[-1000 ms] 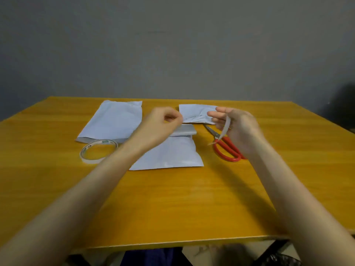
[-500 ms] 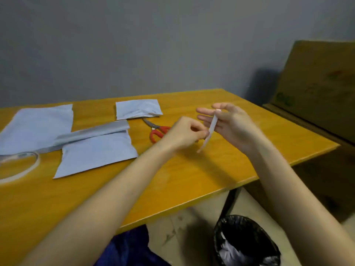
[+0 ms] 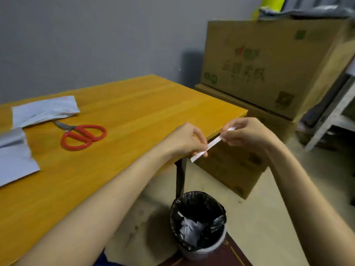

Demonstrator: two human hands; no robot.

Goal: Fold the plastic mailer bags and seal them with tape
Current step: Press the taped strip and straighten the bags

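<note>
A narrow white strip is stretched between my two hands, past the table's right corner. My left hand pinches its lower end and my right hand pinches its upper end. A folded white mailer bag lies at the back left of the yellow table. Another mailer bag lies at the left edge, partly cut off by the frame. The tape roll is out of view.
Red-handled scissors lie on the table between the bags and my hands. A bin with a black liner holding crumpled scraps stands on the floor below my hands. Stacked cardboard boxes stand to the right.
My view has swung right and down, bringing the bin and boxes into sight. Both hands carried the strip from above the table to beyond its right corner, and now each pinches an end.
</note>
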